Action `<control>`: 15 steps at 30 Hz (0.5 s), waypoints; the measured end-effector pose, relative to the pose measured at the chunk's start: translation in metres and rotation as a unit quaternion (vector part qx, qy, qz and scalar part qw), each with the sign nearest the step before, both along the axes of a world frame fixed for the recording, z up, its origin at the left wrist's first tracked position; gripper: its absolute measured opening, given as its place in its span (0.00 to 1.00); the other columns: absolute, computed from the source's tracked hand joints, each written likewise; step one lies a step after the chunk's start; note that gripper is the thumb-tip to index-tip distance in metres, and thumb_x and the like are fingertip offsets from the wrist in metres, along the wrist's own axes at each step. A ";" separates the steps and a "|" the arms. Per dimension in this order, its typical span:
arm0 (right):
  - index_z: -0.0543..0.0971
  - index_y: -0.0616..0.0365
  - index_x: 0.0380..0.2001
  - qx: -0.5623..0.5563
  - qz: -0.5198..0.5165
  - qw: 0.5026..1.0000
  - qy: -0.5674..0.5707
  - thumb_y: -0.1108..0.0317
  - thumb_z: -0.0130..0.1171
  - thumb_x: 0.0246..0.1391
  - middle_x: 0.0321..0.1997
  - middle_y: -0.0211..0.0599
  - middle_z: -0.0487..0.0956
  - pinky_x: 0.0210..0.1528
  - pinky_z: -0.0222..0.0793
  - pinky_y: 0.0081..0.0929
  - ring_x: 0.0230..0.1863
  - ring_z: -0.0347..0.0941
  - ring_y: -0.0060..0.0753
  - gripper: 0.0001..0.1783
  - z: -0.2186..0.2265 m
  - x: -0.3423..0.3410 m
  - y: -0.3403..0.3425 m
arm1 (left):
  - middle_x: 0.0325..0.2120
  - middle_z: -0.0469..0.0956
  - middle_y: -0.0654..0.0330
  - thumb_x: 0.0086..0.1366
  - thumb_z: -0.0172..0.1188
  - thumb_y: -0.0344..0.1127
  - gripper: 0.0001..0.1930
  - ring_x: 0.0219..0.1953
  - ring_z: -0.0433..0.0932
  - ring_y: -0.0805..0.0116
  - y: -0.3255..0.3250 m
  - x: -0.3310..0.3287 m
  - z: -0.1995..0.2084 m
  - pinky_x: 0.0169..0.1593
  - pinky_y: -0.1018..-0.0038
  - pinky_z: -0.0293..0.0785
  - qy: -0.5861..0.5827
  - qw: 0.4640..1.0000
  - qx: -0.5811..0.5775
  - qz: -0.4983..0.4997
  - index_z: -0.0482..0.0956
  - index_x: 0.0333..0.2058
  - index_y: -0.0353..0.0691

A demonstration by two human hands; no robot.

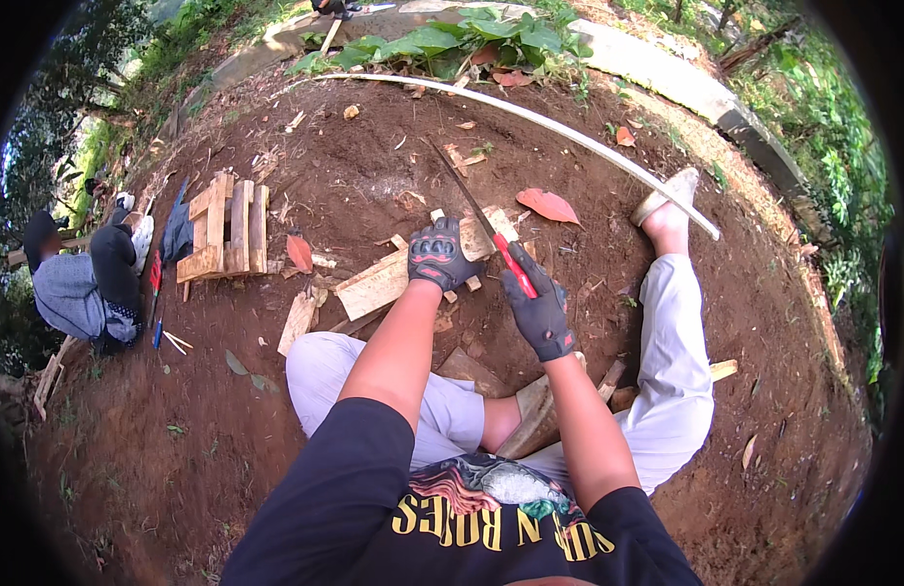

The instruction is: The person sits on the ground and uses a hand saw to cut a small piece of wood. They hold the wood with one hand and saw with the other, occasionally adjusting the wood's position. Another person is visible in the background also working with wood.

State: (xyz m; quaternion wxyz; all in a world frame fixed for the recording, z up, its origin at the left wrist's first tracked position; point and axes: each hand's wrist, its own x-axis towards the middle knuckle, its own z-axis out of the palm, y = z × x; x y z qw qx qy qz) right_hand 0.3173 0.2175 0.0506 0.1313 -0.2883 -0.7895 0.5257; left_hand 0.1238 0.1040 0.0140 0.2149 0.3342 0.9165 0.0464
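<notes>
My left hand [440,256], in a black glove with red trim, presses down on a pale wooden board [376,285], its fingers bent over the far edge. Closed around the red handle of a hand saw [460,185] is my gloved right hand [538,311]. The saw's long, thin dark blade points away and to the left, crossing over the board near its right end. Whether the teeth touch the wood I cannot tell. Thin wood strips [397,241] stick out beneath the board.
Left stands a small slatted wood piece [227,232]; beyond it sits another person [76,288], a red-and-blue tool [159,283] alongside. A long pale pole [530,115] curves across the far side. My bent legs [667,342] flank the work. Leaves and wood scraps dot the dirt.
</notes>
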 end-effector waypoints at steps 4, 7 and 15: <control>0.83 0.50 0.70 0.019 -0.009 1.000 -0.012 0.62 0.69 0.72 0.67 0.50 0.87 0.70 0.78 0.42 0.69 0.84 0.50 0.26 0.022 0.014 -0.005 | 0.61 0.82 0.48 0.55 0.77 0.67 0.48 0.63 0.84 0.48 0.004 -0.001 -0.001 0.68 0.51 0.76 -0.011 1.000 -0.006 0.017 0.77 0.67 0.39; 0.83 0.53 0.70 0.029 0.005 0.998 -0.052 0.63 0.68 0.72 0.67 0.51 0.87 0.69 0.78 0.42 0.68 0.85 0.49 0.26 0.063 0.071 -0.009 | 0.62 0.82 0.48 0.55 0.76 0.65 0.49 0.63 0.84 0.48 0.005 -0.001 0.007 0.69 0.52 0.76 -0.025 0.999 -0.022 0.013 0.77 0.68 0.41; 0.84 0.62 0.67 0.038 0.014 0.993 -0.111 0.67 0.65 0.72 0.63 0.54 0.89 0.67 0.80 0.39 0.65 0.87 0.48 0.24 0.151 0.158 -0.027 | 0.61 0.84 0.50 0.53 0.77 0.65 0.49 0.62 0.85 0.49 0.002 -0.005 0.009 0.68 0.53 0.76 -0.026 1.000 0.010 0.006 0.78 0.67 0.41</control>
